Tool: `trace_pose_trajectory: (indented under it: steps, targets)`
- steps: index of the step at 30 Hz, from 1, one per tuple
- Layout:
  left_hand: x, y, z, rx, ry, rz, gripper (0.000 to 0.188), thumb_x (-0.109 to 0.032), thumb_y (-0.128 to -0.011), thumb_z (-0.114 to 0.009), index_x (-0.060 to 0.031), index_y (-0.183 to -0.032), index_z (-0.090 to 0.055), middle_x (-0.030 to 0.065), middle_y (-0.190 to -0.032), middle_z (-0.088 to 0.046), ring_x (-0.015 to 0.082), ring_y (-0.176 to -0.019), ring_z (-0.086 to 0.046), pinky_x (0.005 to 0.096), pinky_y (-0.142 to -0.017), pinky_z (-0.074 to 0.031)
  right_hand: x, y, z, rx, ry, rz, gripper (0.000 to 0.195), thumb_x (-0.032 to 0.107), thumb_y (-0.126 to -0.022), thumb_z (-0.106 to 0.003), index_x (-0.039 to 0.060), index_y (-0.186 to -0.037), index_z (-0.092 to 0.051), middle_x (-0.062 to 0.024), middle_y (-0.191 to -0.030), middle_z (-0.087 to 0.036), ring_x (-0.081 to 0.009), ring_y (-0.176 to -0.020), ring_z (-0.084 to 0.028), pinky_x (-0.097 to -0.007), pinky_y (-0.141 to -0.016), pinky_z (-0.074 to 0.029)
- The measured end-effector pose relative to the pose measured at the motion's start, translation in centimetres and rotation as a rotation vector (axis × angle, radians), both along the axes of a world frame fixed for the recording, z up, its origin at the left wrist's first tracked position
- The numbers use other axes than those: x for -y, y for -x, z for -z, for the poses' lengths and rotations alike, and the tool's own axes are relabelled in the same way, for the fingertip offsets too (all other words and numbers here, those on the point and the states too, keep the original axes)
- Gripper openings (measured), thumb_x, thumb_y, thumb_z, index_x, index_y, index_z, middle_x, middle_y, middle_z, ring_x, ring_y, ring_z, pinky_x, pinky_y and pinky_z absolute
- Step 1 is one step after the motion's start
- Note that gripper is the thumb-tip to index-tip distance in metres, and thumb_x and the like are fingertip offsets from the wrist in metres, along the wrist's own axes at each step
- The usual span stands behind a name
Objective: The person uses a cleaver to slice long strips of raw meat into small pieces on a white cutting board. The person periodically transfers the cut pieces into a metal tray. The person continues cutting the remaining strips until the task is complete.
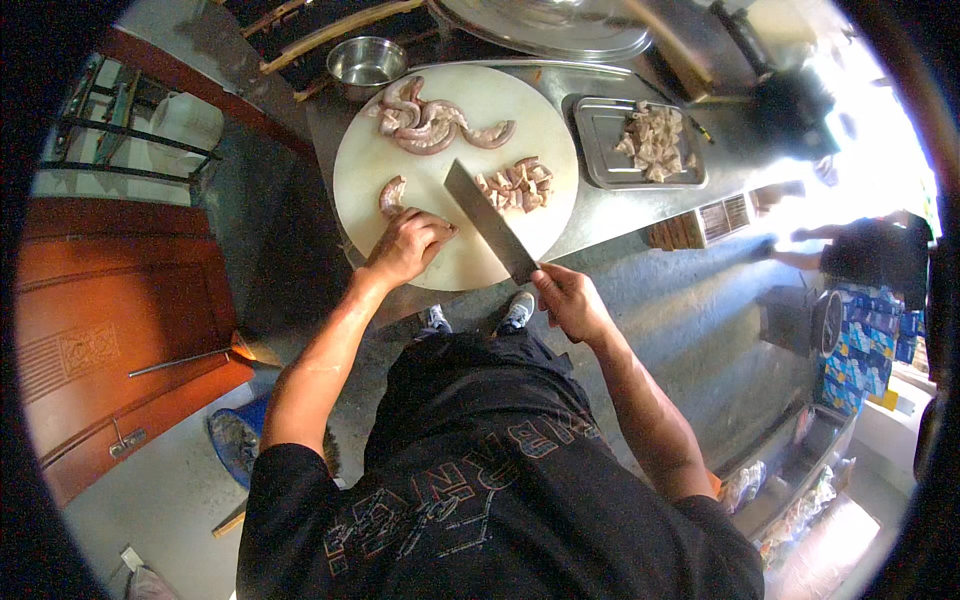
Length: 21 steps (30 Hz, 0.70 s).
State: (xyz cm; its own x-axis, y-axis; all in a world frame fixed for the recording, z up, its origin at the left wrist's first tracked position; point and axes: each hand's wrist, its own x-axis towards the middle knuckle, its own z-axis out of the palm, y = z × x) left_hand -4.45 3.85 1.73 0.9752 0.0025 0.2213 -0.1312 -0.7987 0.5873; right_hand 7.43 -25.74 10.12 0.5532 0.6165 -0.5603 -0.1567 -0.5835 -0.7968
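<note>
A cleaver is held by its handle in my right hand, the blade slanting up and left over the round white cutting board. On the near left of the board, my left hand has its fingers curled at the lower end of a curved piece of meat; how firmly it holds the piece is hidden. Long curled pieces of what looks like intestine lie at the far side. Cut pieces are gathered just right of the blade. More pale cut pieces lie in a rectangular metal tray.
A steel bowl stands beyond the board's left edge, and a large round metal lid or pan beyond its far edge. The metal table's near edge runs before me. Another person is at far right.
</note>
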Motion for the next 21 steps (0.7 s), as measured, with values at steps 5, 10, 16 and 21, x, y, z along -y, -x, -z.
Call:
trace_pose_trajectory:
  steps: [5,10,16,21]
  targets:
    - [-0.1,0.4,0.0,0.031,0.032,-0.065,0.02,-0.011,-0.085,-0.072,-0.0095,-0.105,-0.073,0.0053,-0.109,-0.069,0.0279,-0.108,-0.062,0.0428,-0.097,-0.047,-0.1,1.4,-0.8,-0.026,-0.009,0.162,0.047,0.035,-0.106,-0.058,-0.0011,-0.136,-0.063,-0.004,-0.078,-0.064,-0.0096,-0.065,-0.056,-0.0267,-0.056,-0.047]
    - [-1.8,0.3,0.3,-0.001,-0.118,0.058,0.028,-0.016,-0.087,-0.07,-0.0107,-0.115,-0.069,0.0063,-0.109,-0.067,0.0291,-0.106,-0.061,0.0443,-0.101,-0.045,-0.8,5.4,-1.5,0.418,-0.049,-0.064,0.039,0.027,-0.101,-0.065,0.0053,-0.133,-0.065,-0.0264,-0.104,-0.072,-0.0382,-0.095,-0.073,-0.0418,-0.084,-0.057]
    - [-1.9,-0.1,0.5,0.01,-0.196,0.057,0.037,-0.022,-0.096,-0.064,-0.013,-0.132,-0.068,0.0132,-0.114,-0.071,0.0322,-0.107,-0.063,0.0463,-0.101,-0.044,-1.9,8.3,-2.7,0.499,0.15,-0.172,0.039,0.027,-0.1,-0.063,0.0097,-0.135,-0.063,-0.0239,-0.111,-0.072,-0.043,-0.102,-0.069,-0.0465,-0.085,-0.057]
    - [-2.4,0.2,1.4,-0.002,-0.1,0.062,0.036,-0.018,-0.094,-0.066,-0.0153,-0.13,-0.07,0.0135,-0.114,-0.072,0.0329,-0.109,-0.064,0.0458,-0.099,-0.047,-1.9,8.6,-4.2,0.509,0.162,-0.202,0.038,0.027,-0.1,-0.062,0.0106,-0.135,-0.064,-0.0233,-0.111,-0.072,-0.0418,-0.1,-0.07,-0.0461,-0.085,-0.057]
